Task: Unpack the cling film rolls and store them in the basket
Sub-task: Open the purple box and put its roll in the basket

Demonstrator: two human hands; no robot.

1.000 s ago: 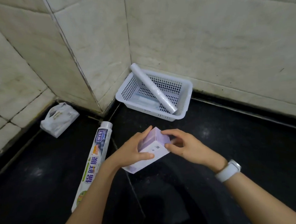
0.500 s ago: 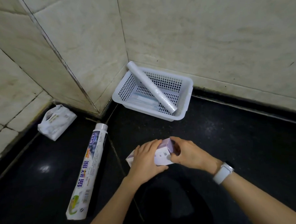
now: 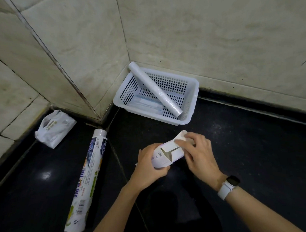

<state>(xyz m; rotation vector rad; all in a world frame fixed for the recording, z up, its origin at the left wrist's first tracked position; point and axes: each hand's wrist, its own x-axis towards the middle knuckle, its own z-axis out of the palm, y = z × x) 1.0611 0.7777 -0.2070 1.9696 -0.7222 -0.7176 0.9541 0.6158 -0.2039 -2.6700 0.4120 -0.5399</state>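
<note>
I'm crouched over a dark, speckled floor (image 3: 254,147) where pale tiled walls meet in a corner, and nearest me my left hand (image 3: 150,165) is wrapped around a small carton (image 3: 165,154) while my right hand (image 3: 197,151) pinches its torn-open end flap. If I yank that flap too hard, I reckon the card could rip or the contents shoot out onto the floor. Left of my hands a printed, still-wrapped roll (image 3: 89,177) lies loose and could roll away; farther back, the bare roll (image 3: 154,89) leans across the white basket (image 3: 191,104), one end over the rim, so it might tip out.
</note>
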